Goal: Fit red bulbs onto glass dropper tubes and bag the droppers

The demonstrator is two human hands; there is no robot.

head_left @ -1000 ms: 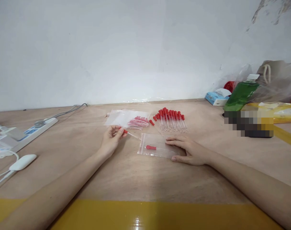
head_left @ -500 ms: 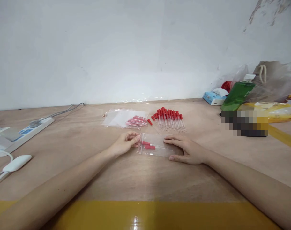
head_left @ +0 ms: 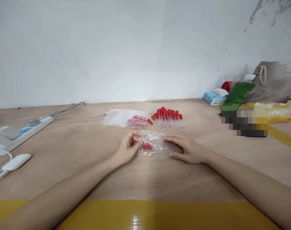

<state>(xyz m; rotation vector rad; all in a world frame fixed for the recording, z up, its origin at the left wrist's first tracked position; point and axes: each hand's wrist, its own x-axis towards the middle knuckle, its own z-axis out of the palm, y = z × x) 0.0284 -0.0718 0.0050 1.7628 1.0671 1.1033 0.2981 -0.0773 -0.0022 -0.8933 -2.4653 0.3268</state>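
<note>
A clear plastic zip bag lies on the table between my hands. Inside it are red-bulbed droppers, whose thin clear stems point right. My left hand pinches the bag's left end between thumb and fingers, close to the red bulbs. Over the right end rests my right hand, thumb and fingers spread, fingertips touching the plastic. Just beyond the bag is a row of loose droppers, bulbs toward the wall. One single dropper lies at that row's left.
Behind my left hand lie flat clear bags and a pile of filled bags. A power strip and white plug-like device are at left. At right stand a green bottle, tissue pack and yellow package.
My left hand has shifted slightly right onto the bag's end, its thumb now by the red bulbs. The bag's plastic has crumpled and lifted there. My right hand is nearly unmoved.
</note>
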